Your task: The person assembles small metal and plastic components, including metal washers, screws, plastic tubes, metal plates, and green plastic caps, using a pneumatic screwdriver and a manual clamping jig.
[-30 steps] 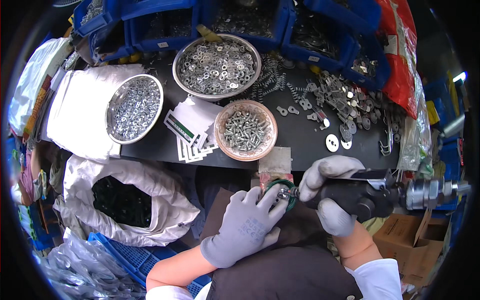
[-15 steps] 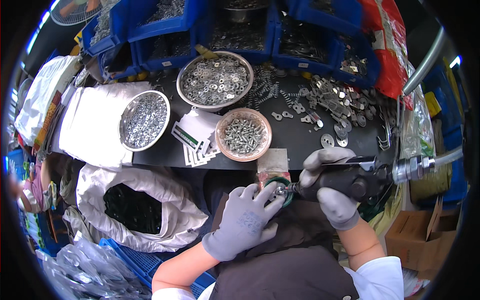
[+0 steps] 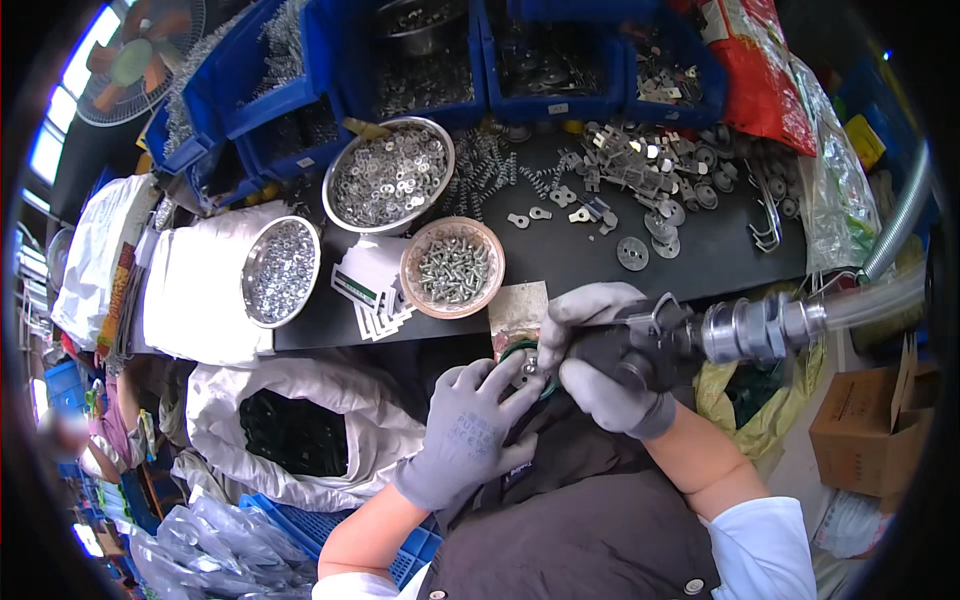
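Note:
Both my hands wear grey gloves. My left hand (image 3: 472, 425) presses its fingers on a green round part (image 3: 550, 388) at the table's front edge. Inside the green rim lies a small metal plate (image 3: 529, 369) with a screw head or stud in its middle. My right hand (image 3: 606, 385) is wrapped round a black air screwdriver (image 3: 640, 345), just right of the part. Its tip is hidden behind my right fingers, so I cannot tell whether it touches the screw. A metal coupling (image 3: 750, 328) and a clear hose run off the tool to the right.
A bowl of screws (image 3: 452, 270) stands behind my hands, with steel bowls of washers (image 3: 390, 178) and nuts (image 3: 282, 272) farther left. Loose metal parts (image 3: 650, 170) and springs (image 3: 485, 170) lie behind. Blue bins (image 3: 555, 75) line the back. A white sack (image 3: 215, 410) sits left, a cardboard box (image 3: 865, 425) right.
The view has turned and shifted. The screwdriver's rear end has swung up toward me, and its tip, seen at the screw before, is hidden now. My left hand stays on the green part.

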`<state>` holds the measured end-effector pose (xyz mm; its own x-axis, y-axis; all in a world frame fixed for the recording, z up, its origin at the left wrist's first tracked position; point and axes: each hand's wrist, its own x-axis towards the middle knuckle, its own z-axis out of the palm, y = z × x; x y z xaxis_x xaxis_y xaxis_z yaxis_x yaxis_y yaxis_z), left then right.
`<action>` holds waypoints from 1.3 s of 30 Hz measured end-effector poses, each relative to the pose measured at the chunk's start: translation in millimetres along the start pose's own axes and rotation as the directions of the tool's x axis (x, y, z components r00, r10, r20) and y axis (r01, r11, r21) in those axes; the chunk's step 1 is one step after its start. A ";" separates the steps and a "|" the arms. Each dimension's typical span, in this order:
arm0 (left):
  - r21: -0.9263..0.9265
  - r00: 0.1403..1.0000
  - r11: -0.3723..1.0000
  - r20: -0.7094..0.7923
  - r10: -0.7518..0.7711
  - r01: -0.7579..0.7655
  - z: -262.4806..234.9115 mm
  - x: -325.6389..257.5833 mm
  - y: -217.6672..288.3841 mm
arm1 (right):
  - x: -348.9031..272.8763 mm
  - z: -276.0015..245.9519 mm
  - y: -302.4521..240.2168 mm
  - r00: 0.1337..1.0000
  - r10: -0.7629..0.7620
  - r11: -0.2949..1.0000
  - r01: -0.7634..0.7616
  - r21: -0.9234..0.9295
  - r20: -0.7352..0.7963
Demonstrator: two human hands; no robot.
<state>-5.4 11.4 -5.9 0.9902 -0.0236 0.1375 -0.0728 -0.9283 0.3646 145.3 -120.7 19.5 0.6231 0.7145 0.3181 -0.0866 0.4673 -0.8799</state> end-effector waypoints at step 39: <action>-0.178 0.842 0.983 -0.523 -0.130 0.041 -90.0 42.0 74.6 | 14.1 21.4 22.0 0.981 0.136 0.935 -0.081 0.345 -0.136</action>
<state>20.0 -25.5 110.1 0.7815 0.2945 0.5501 -0.0519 -0.8478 0.5277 135.5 -89.2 12.1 0.7058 0.6935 0.1447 -0.3995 0.5582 -0.7272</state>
